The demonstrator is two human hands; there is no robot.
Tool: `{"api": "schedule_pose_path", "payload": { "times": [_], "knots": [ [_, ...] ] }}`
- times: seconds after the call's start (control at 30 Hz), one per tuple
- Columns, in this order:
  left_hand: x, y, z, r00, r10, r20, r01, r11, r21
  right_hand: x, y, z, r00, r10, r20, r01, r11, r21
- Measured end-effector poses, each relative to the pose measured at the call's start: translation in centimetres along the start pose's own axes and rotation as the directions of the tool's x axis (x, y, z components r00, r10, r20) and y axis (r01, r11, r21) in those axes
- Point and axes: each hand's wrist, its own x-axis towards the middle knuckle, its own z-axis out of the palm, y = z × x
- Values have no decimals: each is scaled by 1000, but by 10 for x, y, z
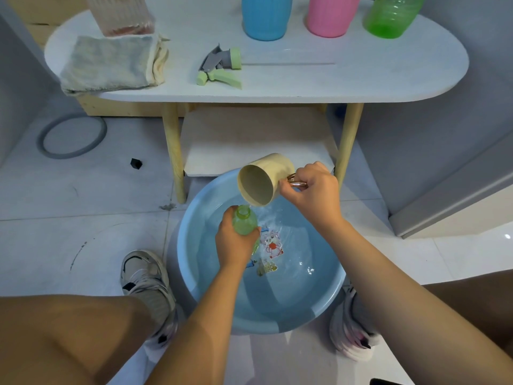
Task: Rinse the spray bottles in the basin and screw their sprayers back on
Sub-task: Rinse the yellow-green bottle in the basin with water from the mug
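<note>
My left hand (234, 243) grips a small green bottle (244, 220) upright over the blue basin (191, 262), its open neck pointing up. My right hand (312, 194) holds a beige cup (263, 179) by its metallic handle, tipped so its mouth faces down-left, and a thin stream of water runs into the bottle's neck. The basin holds water over a cartoon print on its bottom. A green and grey sprayer head (220, 66) lies on the white table (361, 73), its tube stretched to the right.
Blue (266, 16), pink (331, 15) and green (392, 15) bottles stand along the table's far edge. A folded cloth (111, 63) lies at the table's left, with a clear ribbed container (122, 13) behind it. My shoes flank the basin on the tiled floor. A grey ring (72, 136) lies at the left.
</note>
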Motion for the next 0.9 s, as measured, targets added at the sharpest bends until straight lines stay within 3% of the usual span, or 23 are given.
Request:
{"api": "schedule_pose_path", "payload": {
  "times": [0.9],
  "knots": [
    [-2,6,-1,1000,-16,7,16,999,28,-1,-4,2,982,-189,3,189,982,-13]
  ]
}}
